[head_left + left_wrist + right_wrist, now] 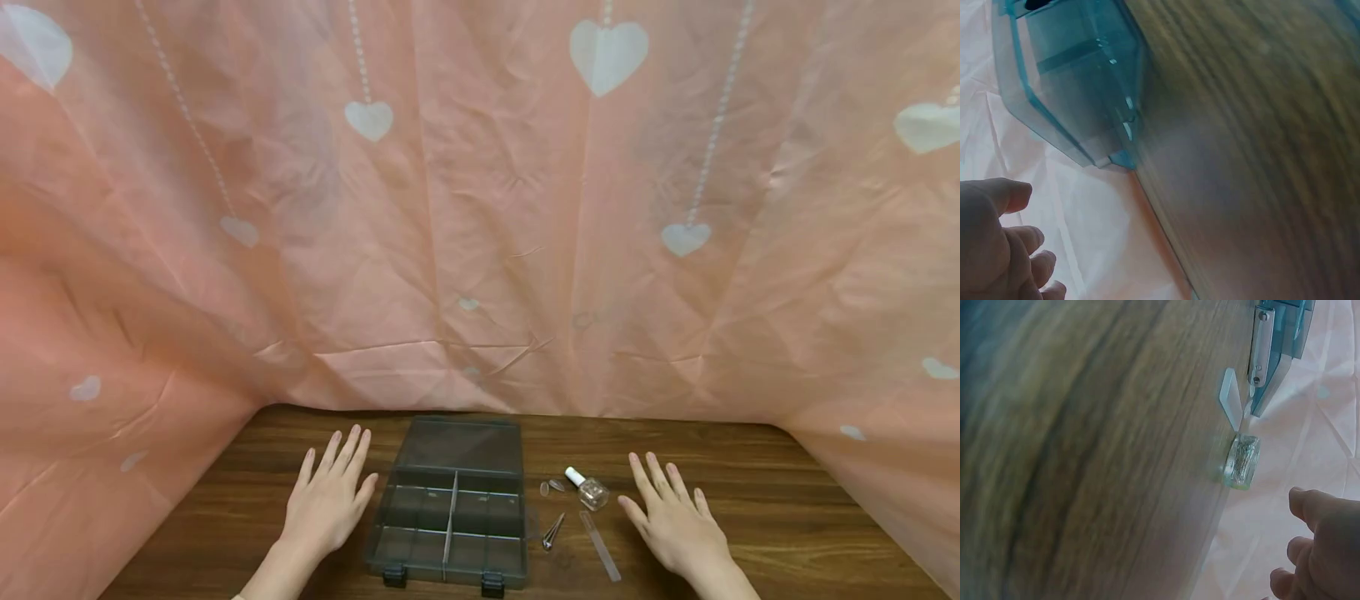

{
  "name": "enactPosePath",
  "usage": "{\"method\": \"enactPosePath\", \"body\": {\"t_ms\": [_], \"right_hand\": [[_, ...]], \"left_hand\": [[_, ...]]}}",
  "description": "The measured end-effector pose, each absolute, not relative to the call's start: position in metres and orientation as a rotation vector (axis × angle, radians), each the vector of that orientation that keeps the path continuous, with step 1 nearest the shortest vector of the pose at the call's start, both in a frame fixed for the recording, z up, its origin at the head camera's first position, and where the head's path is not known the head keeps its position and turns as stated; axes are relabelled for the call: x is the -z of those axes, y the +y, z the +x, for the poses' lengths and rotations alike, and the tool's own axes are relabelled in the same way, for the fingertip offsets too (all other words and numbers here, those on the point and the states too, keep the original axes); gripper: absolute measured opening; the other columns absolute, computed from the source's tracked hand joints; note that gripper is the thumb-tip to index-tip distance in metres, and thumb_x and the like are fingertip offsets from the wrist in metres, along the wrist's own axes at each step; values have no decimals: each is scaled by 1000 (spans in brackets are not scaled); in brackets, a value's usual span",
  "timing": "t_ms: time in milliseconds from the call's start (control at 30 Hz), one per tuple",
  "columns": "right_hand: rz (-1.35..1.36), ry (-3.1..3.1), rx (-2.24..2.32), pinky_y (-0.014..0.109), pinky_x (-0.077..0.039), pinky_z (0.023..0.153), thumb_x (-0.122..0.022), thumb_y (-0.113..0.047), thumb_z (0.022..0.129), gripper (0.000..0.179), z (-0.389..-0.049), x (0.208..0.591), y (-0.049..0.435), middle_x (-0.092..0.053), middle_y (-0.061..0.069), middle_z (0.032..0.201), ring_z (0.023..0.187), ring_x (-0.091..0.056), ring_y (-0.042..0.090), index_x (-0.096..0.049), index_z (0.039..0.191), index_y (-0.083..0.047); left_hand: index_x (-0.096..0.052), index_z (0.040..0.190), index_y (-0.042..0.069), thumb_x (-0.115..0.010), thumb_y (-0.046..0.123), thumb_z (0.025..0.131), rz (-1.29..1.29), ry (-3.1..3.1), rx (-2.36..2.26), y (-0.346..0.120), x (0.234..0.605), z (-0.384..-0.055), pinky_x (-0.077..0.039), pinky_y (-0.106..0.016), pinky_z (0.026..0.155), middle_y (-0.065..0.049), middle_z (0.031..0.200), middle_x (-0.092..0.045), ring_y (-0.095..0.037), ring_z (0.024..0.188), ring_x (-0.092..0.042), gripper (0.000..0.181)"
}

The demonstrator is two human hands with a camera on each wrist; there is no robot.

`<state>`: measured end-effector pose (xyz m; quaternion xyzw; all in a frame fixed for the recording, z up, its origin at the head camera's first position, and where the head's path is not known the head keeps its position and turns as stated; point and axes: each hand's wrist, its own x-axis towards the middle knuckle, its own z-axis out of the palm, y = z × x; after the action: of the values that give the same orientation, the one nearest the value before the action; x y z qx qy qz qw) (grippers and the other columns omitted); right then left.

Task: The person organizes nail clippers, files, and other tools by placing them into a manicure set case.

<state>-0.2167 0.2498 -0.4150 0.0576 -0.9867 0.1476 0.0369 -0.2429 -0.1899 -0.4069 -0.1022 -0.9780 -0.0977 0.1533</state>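
My left hand (324,502), fingers straight and spread, is just left of a dark see-through plastic organizer box (448,533), touching nothing I can make out. Dividers split the box into compartments, and its lid (459,443) lies back at the far side. My right hand (677,523), also with straight fingers, is right of a clear nail polish bottle (593,494) lying on its side, its white cap pointing up-left. Nearer the box lie silver nail clippers (552,532), a clear nail file (600,547) and two small clear nail tips (557,485). Both hands hold nothing.
The brown wooden table (780,500) carries everything. A pink curtain (525,208) with white hearts hangs behind the table and at both sides. Two dark latches (492,583) stick out from the box's near edge.
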Motion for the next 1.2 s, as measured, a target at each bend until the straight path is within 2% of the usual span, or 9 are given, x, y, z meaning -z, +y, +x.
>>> {"method": "enactPosePath", "body": {"t_ms": [200, 333, 400, 533, 667, 900, 1000, 1200], "right_hand": [[237, -2956, -480, 70, -15, 99, -37, -50, 101, 72, -219, 412, 241, -18, 26, 153, 136, -16, 49, -20, 151, -1], [305, -2868, -705, 65, -26, 99, -50, -41, 99, 70, -226, 408, 234, -30, 28, 147, 132, -29, 48, -30, 146, 7], [318, -2829, -824, 59, -37, 95, -59, -35, 95, 67, -231, 406, 230, -40, 29, 140, 121, -46, 46, -37, 142, 8], [307, -2756, -941, 50, -49, 80, -71, -26, 87, 57, -240, 406, 227, -59, 28, 122, 100, -62, 37, -53, 132, 4], [286, -2704, -1072, 44, -52, 78, -75, -22, 83, 49, -248, 409, 226, -64, 23, 113, 97, -64, 35, -60, 123, 2], [283, -2681, -1229, 36, -51, 83, -79, -21, 79, 50, -259, 418, 227, -64, 18, 115, 101, -63, 30, -62, 120, 1], [284, -2683, -1266, 36, -51, 82, -82, -21, 76, 51, -262, 421, 226, -66, 17, 112, 100, -63, 28, -63, 118, 2], [281, -2707, -1254, 35, -52, 78, -87, -17, 68, 52, -261, 421, 221, -68, 11, 101, 91, -65, 24, -65, 112, 3]], "left_hand": [[-24, 152, 11, -45, 41, 100, -325, -2784, 370, -183, 403, -243, -6, -57, 110, -8, 156, -21, -31, 143, -15, 64], [-25, 151, 7, -41, 48, 100, -379, -2786, 601, -180, 401, -245, -10, -57, 110, -10, 155, -24, -31, 142, -16, 68], [-25, 151, 6, -42, 51, 99, -420, -2784, 755, -180, 400, -246, -12, -55, 110, -11, 154, -25, -30, 142, -17, 71], [-23, 152, 11, -47, 54, 95, -483, -2800, 1097, -182, 398, -247, -14, -55, 110, -9, 156, -22, -30, 142, -15, 76], [-22, 153, 19, -52, 54, 93, -512, -2801, 1293, -186, 398, -244, -17, -61, 107, -10, 156, -21, -35, 141, -18, 76], [-21, 153, 25, -58, 47, 93, -542, -2800, 1378, -194, 404, -235, -18, -66, 103, -6, 156, -22, -37, 140, -19, 74], [-17, 154, 26, -60, 43, 93, -562, -2819, 1397, -197, 408, -233, -16, -67, 103, -4, 157, -19, -36, 141, -15, 77], [-8, 155, 25, -63, 36, 92, -637, -2871, 1482, -203, 413, -228, -13, -69, 102, -6, 159, -8, -37, 142, -9, 85]]}}
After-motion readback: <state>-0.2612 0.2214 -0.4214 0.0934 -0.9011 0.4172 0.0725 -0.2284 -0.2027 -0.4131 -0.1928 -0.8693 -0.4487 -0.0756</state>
